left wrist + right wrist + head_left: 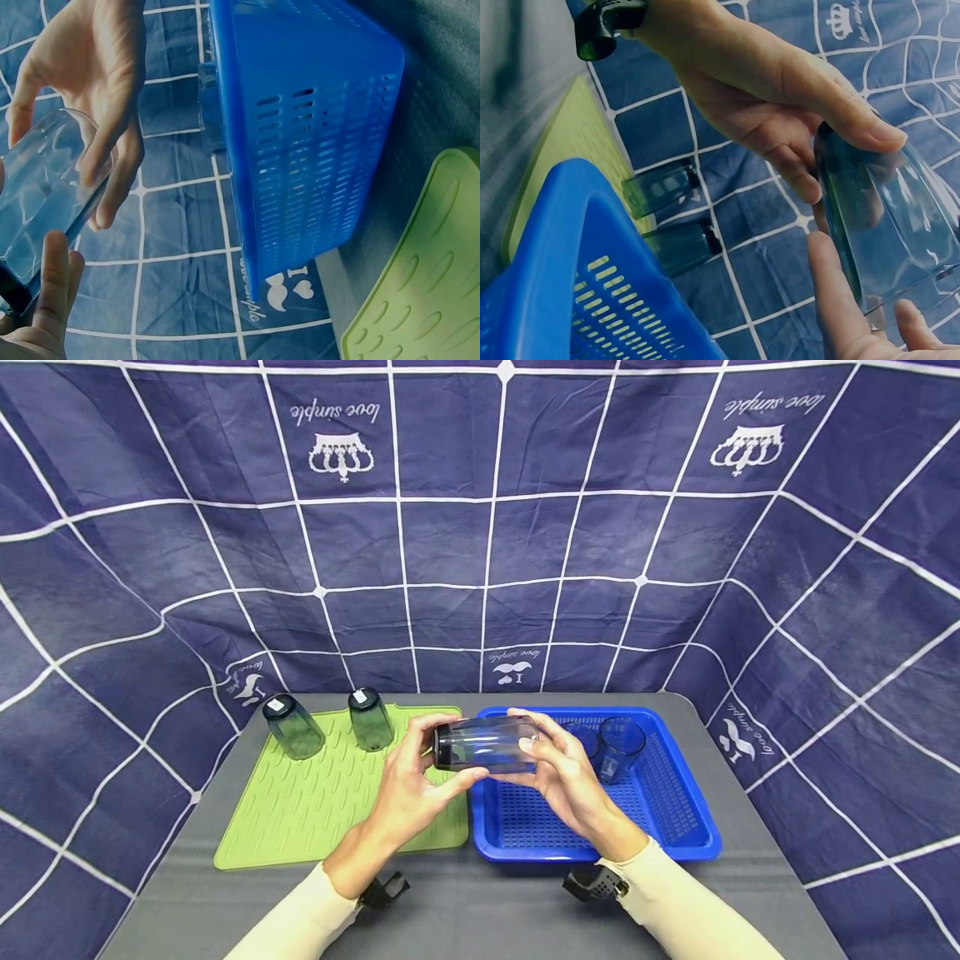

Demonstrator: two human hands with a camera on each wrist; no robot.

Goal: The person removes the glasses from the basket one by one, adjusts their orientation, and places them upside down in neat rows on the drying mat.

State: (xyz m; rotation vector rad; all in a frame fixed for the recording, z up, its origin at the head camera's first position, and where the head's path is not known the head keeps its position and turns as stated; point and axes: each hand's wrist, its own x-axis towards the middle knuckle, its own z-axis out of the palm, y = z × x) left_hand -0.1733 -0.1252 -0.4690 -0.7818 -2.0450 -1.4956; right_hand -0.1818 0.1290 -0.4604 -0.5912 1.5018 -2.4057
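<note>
Between both hands a clear bluish drinking glass lies on its side in the air, its thick base toward the left and its rim toward the right. My left hand grips the base end, thumb along the lower side. Around the rim end curl the fingers of my right hand, with the thumb on the glass wall. In the left wrist view the glass shows its open rim near the right hand. The right wrist view shows the left hand around the thick base.
On the left, a green drying mat carries two upside-down glasses, one at the corner and another beside it. A blue perforated basket on the right holds two glasses. Behind the grey table hangs a blue checked cloth.
</note>
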